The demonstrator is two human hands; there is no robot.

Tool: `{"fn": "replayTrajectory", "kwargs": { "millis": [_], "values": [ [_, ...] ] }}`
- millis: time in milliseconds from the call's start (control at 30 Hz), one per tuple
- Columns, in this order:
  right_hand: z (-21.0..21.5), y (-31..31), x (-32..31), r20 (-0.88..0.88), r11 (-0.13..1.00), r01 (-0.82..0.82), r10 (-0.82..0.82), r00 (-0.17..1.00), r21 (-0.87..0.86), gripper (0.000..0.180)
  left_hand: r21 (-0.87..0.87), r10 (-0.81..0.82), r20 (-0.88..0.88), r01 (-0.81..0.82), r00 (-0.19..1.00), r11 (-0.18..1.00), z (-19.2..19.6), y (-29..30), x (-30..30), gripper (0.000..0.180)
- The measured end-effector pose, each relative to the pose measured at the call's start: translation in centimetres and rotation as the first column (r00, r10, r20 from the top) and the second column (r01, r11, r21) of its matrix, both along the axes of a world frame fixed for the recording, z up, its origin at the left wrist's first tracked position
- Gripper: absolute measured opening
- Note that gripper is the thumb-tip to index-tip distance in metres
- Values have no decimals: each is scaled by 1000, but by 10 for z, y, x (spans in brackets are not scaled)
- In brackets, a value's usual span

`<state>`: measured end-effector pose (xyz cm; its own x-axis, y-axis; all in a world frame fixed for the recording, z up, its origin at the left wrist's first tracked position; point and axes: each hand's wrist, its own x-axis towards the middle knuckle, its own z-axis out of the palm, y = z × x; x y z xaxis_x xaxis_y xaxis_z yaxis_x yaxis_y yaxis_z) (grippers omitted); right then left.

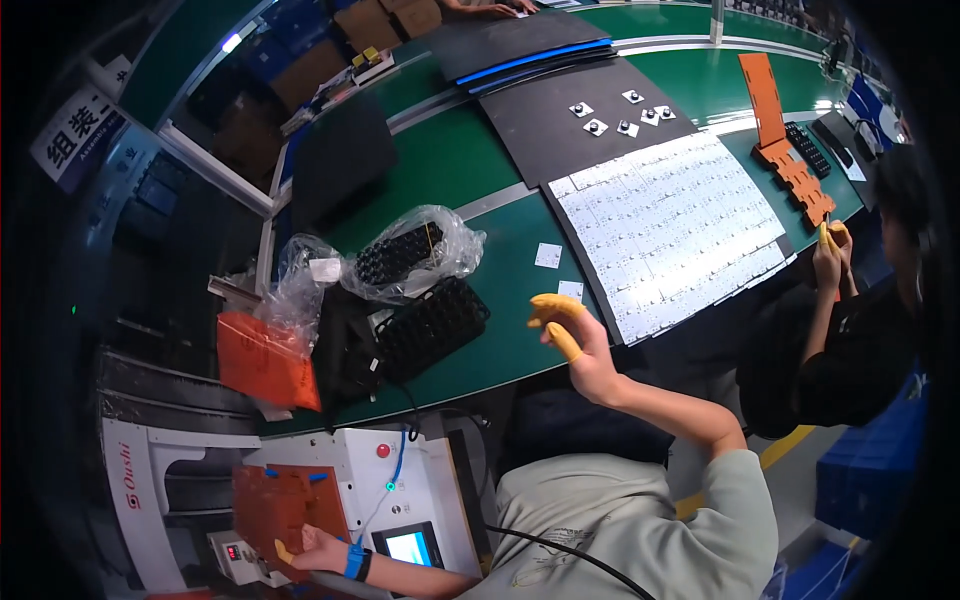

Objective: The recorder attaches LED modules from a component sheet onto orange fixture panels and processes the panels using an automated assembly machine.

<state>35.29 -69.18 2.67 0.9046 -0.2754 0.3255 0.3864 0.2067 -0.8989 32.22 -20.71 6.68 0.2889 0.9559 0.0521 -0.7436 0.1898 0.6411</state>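
Observation:
My right hand, with yellow finger cots, is raised over the near edge of the green table. Its fingers curve with a gap to the thumb, and nothing shows between them. Just beyond its fingertips lies a small white square board, and farther back another white square board. My left hand, a blue strap on its wrist, is at the near edge of an orange-brown fixture plate in a white machine. Its yellow-tipped finger stands apart from the others; whether it touches the plate I cannot tell.
A large panel of white boards lies right of centre, beside a black sheet with several small boards. Black trays, one in clear plastic, and an orange bag sit left. A co-worker's hands work at an orange fixture.

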Motion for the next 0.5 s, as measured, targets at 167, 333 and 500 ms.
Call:
{"fn": "replayTrajectory", "kwargs": {
  "millis": [167, 333, 500],
  "values": [
    [0, -8, -1, 20, 963, -90, 98, 995, -255, 30, 474, -118, -242, 223, 963, 852, -8, -19, -19, 48],
    [-1, 4, 18, -22, 955, -91, 88, 996, -284, 37, 63, -731, -32, 731, 682, 679, 12, -115, 29, 62],
    [20, 14, 9, -280, 856, -379, 290, 915, -351, 45, -291, -899, -91, 852, 428, 435, 15, -253, 72, 69]
  ]
}}
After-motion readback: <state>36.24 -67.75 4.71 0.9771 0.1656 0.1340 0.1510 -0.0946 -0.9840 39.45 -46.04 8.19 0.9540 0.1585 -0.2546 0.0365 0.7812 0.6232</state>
